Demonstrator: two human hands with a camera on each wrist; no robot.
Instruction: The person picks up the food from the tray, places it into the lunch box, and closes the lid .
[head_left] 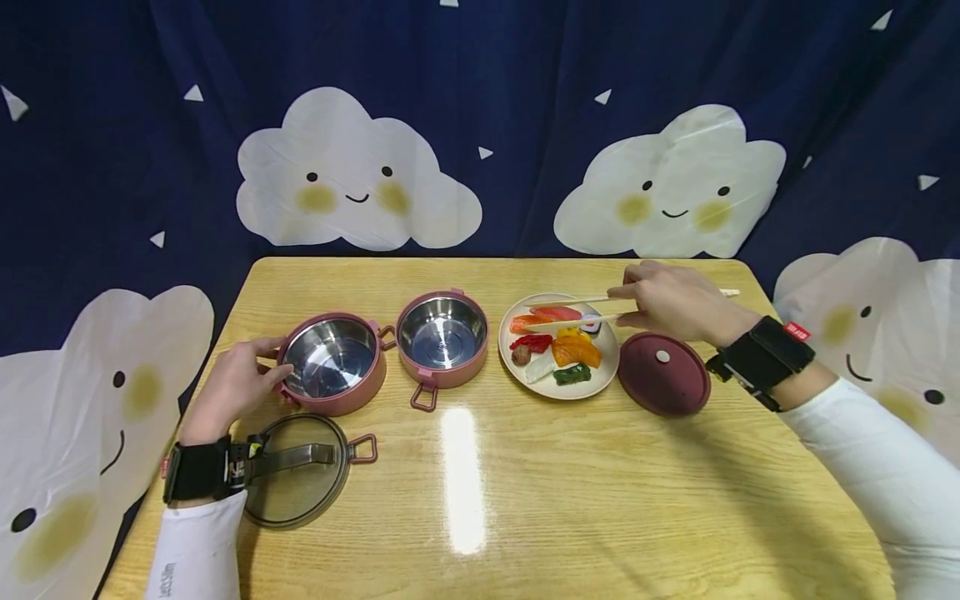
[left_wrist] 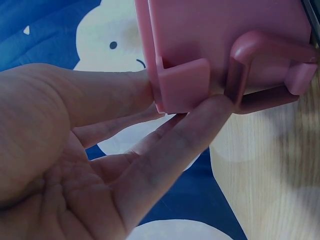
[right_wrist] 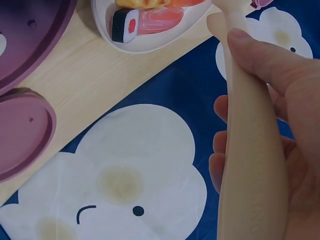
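Observation:
My left hand (head_left: 232,387) grips the rim of a pink pot (head_left: 365,392) with a steel inside, the thumb over the edge and fingers outside. In the left wrist view, fingertips lie beside the pot's tab and loop handle (left_wrist: 240,70). My right hand (head_left: 671,300) holds light beige chopsticks (head_left: 573,300), their tips spread over a cream plate (head_left: 517,379). On this plate lie an orange-topped sushi piece (head_left: 525,323), a red-topped piece (head_left: 557,313), a dark-wrapped roll (head_left: 591,322) and several other food pieces. The chopsticks' thick handle (right_wrist: 252,165) fills the right wrist view.
Between pot and plate stands a second pink steel-lined pot (head_left: 450,375). A glass lid (head_left: 292,504) with a bar handle lies under my left forearm. A maroon lid (head_left: 667,392) with a white knob lies right of the plate. A dark blue cloud-print curtain (head_left: 517,200) hangs behind.

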